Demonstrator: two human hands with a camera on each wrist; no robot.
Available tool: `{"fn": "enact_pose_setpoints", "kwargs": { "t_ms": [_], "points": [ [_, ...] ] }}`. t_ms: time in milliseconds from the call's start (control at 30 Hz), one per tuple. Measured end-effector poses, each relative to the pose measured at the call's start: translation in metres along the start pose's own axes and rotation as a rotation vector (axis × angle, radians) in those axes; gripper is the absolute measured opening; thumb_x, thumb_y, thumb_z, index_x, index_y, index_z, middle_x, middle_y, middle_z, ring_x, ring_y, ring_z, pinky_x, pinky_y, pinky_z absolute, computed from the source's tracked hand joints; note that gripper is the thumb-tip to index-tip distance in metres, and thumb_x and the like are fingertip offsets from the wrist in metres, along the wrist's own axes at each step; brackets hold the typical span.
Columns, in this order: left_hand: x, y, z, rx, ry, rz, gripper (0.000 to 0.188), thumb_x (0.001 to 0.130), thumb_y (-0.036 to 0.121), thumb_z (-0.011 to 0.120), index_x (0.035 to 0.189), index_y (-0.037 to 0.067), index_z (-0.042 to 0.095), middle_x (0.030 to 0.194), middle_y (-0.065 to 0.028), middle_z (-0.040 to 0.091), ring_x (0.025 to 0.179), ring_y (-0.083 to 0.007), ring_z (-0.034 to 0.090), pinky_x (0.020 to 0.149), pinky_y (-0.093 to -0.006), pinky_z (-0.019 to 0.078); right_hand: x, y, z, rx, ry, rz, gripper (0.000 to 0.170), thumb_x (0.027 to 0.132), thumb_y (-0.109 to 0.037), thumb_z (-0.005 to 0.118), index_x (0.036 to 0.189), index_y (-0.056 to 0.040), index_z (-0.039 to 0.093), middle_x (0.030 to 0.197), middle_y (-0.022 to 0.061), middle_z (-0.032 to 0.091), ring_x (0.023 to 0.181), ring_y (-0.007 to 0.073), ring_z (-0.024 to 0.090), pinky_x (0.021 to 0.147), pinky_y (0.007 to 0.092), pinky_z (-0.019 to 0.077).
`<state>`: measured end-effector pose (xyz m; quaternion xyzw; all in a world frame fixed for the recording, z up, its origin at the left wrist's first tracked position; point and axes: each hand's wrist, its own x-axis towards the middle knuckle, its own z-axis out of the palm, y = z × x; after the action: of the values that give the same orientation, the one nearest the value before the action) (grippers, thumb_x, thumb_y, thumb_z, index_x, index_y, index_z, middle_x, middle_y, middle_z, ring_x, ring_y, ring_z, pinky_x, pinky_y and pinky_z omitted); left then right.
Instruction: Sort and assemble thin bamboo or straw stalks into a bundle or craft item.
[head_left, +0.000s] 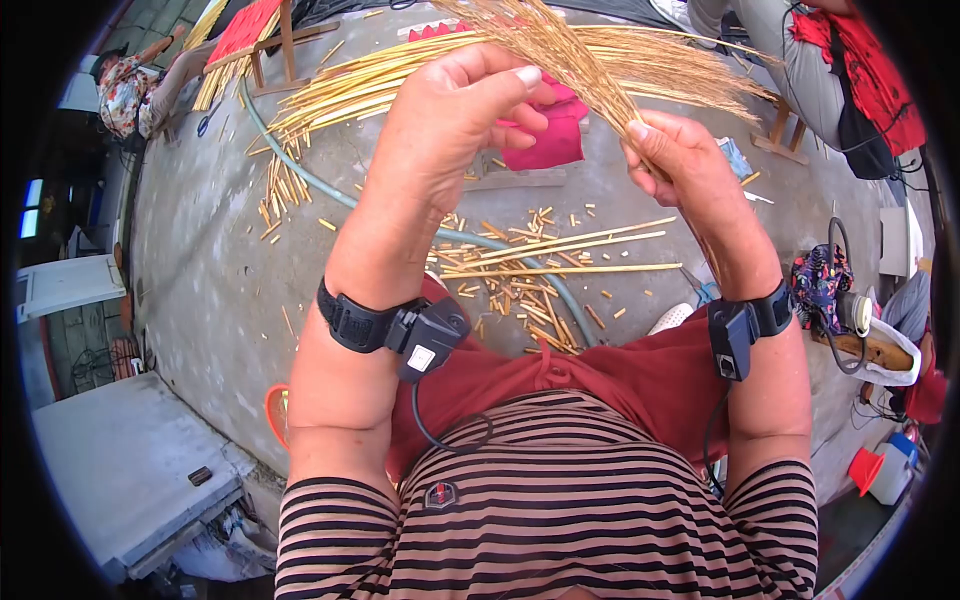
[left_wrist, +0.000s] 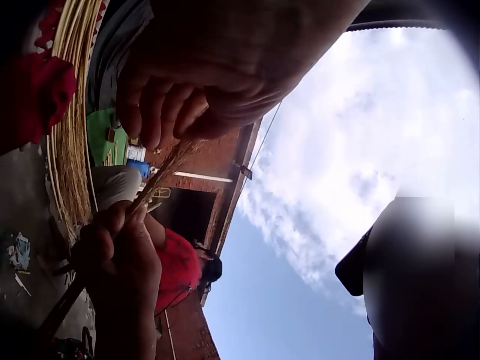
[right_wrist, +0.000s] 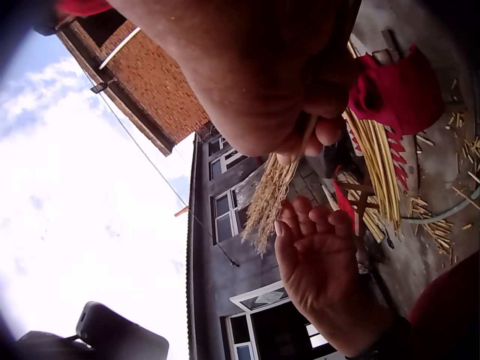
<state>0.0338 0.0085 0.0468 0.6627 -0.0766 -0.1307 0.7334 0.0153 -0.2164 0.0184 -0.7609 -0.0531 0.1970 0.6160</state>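
Note:
My right hand (head_left: 690, 165) grips a bundle of dry, feathery grass stalks (head_left: 575, 65) near its narrow end. From that fist the seed heads fan up and away to the left. My left hand (head_left: 465, 110) hovers beside the bundle, its fingers loosely bent with nothing in them. The right wrist view shows the left palm (right_wrist: 322, 259) turned up just below the seed heads (right_wrist: 270, 199). Seen from the left wrist, the stalks (left_wrist: 161, 176) pass from the right fist (left_wrist: 124, 255) up toward the left fingertips.
Beyond the hands, a long layer of straw stalks (head_left: 350, 85) lies across a low stand with magenta cloth (head_left: 550, 135). Cut stalk pieces (head_left: 530, 300) litter the concrete around a hose (head_left: 300, 175). Blue-handled scissors (head_left: 706, 290) lie near the right forearm. Other people sit nearby.

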Motion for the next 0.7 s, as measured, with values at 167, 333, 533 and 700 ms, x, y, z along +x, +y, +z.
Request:
{"fn": "enact_pose_setpoints", "kwargs": {
  "t_ms": [167,333,533,700],
  "points": [
    [0.003,-0.003,0.001,0.024,0.083,0.067,0.015,0.085,0.017,0.061,0.086,0.002,0.060,0.084,-0.0119,0.067,0.065,-0.0109,0.063,0.063,-0.0238,0.0521,0.001,-0.003,0.000,0.005,-0.035,0.022,0.031,0.092,-0.036,0.045,0.072,-0.0125,0.051,0.055,-0.0068,0.044,0.047,0.0007,0.034,0.042,0.0183,0.0232],
    [0.002,-0.002,0.002,0.050,0.081,0.072,0.013,0.085,0.016,0.060,0.085,0.002,0.060,0.082,-0.0106,0.067,0.063,-0.0099,0.062,0.061,-0.0231,0.0516,0.000,-0.001,0.002,0.084,-0.028,0.018,0.032,0.094,-0.035,0.047,0.074,-0.0109,0.051,0.055,-0.0053,0.043,0.044,0.0000,0.026,0.040,0.0171,0.0171],
    [0.003,-0.005,0.005,0.020,0.096,0.069,0.012,0.085,0.014,0.060,0.087,0.003,0.060,0.076,-0.0066,0.064,0.059,-0.0103,0.060,0.058,-0.0220,0.0494,0.001,-0.002,0.000,0.174,-0.068,-0.025,0.030,0.092,-0.035,0.051,0.074,-0.0118,0.048,0.056,-0.0053,0.041,0.044,-0.0001,0.026,0.039,0.0177,0.0157],
    [0.007,0.002,-0.004,0.374,0.310,0.270,0.006,0.082,0.005,0.057,0.086,0.001,0.059,0.072,-0.0038,0.061,0.056,-0.0084,0.057,0.055,-0.0212,0.0468,0.002,-0.004,-0.001,0.128,-0.083,0.039,0.031,0.089,-0.037,0.055,0.071,-0.0126,0.052,0.053,-0.0059,0.043,0.044,0.0001,0.030,0.040,0.0180,0.0188]
  ]
}}
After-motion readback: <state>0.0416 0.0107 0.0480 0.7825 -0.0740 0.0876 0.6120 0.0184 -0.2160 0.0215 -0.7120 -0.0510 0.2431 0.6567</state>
